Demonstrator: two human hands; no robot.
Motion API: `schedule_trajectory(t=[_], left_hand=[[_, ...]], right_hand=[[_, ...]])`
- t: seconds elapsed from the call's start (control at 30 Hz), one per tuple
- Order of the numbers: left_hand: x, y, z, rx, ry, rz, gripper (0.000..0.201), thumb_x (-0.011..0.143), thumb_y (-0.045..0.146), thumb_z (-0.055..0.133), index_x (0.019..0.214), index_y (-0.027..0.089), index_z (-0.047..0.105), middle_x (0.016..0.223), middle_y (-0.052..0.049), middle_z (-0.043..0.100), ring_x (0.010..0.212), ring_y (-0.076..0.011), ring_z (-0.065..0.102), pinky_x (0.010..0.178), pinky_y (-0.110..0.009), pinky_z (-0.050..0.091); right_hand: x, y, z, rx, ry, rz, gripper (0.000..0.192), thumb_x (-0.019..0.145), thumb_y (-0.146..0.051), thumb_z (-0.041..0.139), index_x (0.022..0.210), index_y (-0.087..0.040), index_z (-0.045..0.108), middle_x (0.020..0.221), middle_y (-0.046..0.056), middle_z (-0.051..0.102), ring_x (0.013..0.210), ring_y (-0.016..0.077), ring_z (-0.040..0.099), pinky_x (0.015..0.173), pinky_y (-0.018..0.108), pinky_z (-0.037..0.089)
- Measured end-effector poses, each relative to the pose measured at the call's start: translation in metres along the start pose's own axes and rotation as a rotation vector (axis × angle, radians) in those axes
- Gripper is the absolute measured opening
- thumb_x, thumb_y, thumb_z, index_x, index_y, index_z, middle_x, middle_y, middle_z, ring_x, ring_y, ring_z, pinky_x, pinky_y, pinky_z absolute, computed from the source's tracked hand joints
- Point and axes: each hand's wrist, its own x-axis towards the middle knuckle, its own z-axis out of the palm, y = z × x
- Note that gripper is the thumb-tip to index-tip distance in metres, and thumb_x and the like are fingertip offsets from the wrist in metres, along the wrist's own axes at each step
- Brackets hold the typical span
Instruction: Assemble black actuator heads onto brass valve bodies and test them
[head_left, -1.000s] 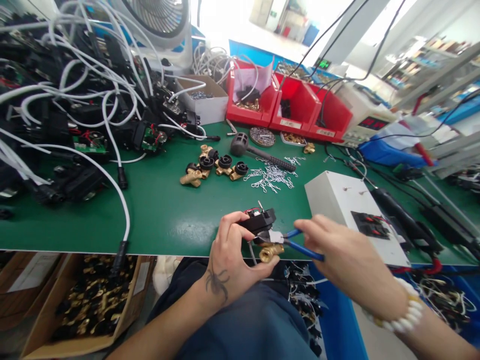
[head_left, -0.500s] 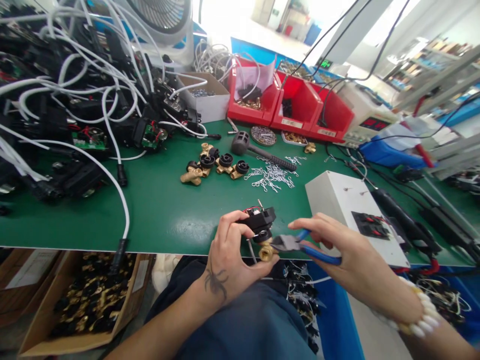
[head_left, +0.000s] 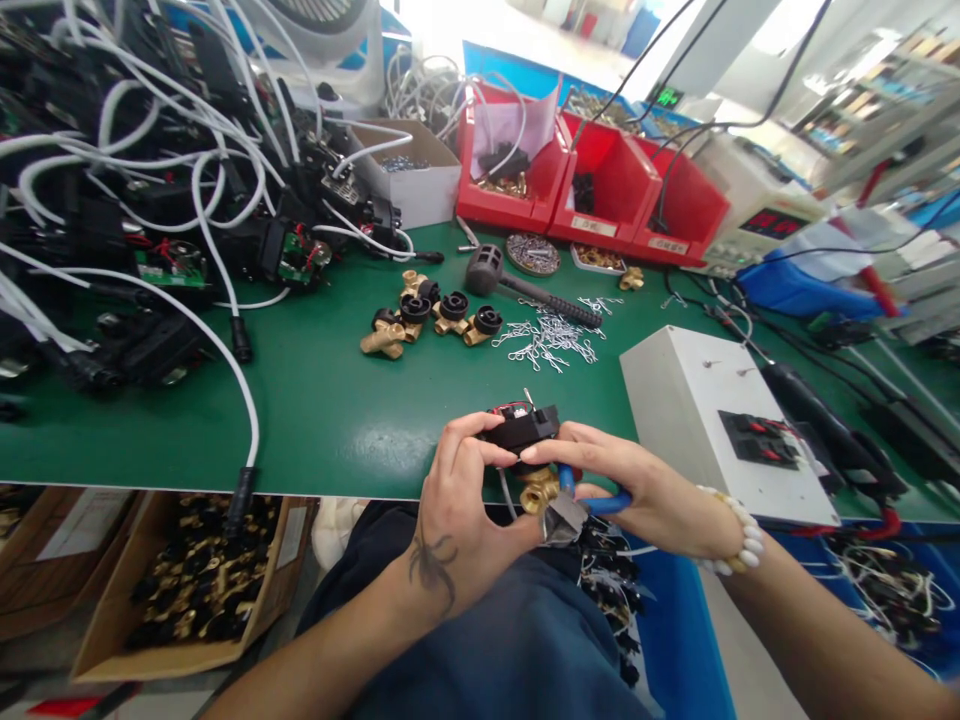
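My left hand is closed around a black plastic actuator housing with a brass valve body under it, near the table's front edge. Red wires and a thin metal pin show at the top of the housing. My right hand grips blue-handled pliers, their jaws pointing down beside the brass valve. Its thumb and index finger meet my left fingertips at the joint below the housing; what they pinch there is too small to make out. A heap of wire clips lies beyond my hands.
Several brass valves with black caps sit mid-table beside a dark mallet-like tool. Red bins line the back. A white box stands right, black units with white cables are piled left. A carton of brass parts sits below.
My right hand has moved left to the housing. The pliers' jaws have come away from the brass valve's side and swung downward. My left hand keeps its hold.
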Motion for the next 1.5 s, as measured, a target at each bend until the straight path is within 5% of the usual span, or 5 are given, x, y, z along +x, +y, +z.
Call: schedule_trajectory(t=[0.57, 0.73, 0.9, 1.07, 1.5], left_hand=[[0.003, 0.001, 0.005, -0.012, 0.02, -0.053, 0.037, 0.069, 0.022, 0.082, 0.092, 0.019, 0.052, 0.12, -0.013, 0.06, 0.116, -0.026, 0.061, 0.097, -0.043, 0.054], [0.004, 0.001, 0.004, -0.009, 0.032, -0.056, 0.037, 0.069, 0.023, 0.081, 0.091, 0.019, 0.052, 0.119, -0.013, 0.06, 0.116, -0.027, 0.062, 0.096, -0.045, 0.055], [0.004, 0.001, 0.003, -0.025, 0.028, -0.057, 0.038, 0.069, 0.024, 0.082, 0.091, 0.019, 0.052, 0.12, -0.013, 0.059, 0.115, -0.0265, 0.062, 0.095, -0.044, 0.055], [0.003, 0.0, 0.002, -0.027, 0.037, -0.073, 0.038, 0.068, 0.023, 0.082, 0.091, 0.02, 0.052, 0.119, -0.013, 0.059, 0.116, -0.0273, 0.061, 0.096, -0.046, 0.054], [0.003, -0.003, 0.001, -0.066, 0.028, -0.09, 0.039, 0.068, 0.025, 0.083, 0.091, 0.02, 0.051, 0.119, -0.012, 0.058, 0.114, -0.027, 0.061, 0.094, -0.047, 0.055]], right_hand=[[-0.028, -0.017, -0.002, -0.55, 0.627, 0.2, 0.018, 0.094, -0.015, 0.054, 0.109, -0.023, 0.058, 0.094, 0.002, 0.063, 0.078, 0.0139, 0.06, 0.066, 0.024, 0.048], [-0.033, -0.02, -0.001, -0.758, 0.342, 0.229, 0.017, 0.096, -0.016, 0.046, 0.106, -0.017, 0.06, 0.084, 0.005, 0.06, 0.07, 0.0165, 0.058, 0.058, 0.028, 0.044], [-0.032, -0.029, 0.003, -0.723, 0.816, 0.255, 0.015, 0.092, -0.014, 0.057, 0.104, -0.022, 0.056, 0.095, 0.004, 0.064, 0.072, 0.0141, 0.058, 0.064, 0.026, 0.047], [-0.027, -0.022, 0.006, -0.779, 0.302, 0.211, 0.02, 0.09, -0.007, 0.044, 0.101, -0.018, 0.056, 0.077, 0.003, 0.058, 0.062, 0.0158, 0.055, 0.054, 0.028, 0.042], [-0.024, -0.02, -0.002, -0.813, 0.422, 0.181, 0.021, 0.09, -0.009, 0.048, 0.105, -0.02, 0.056, 0.085, 0.005, 0.059, 0.069, 0.0174, 0.056, 0.06, 0.029, 0.043]])
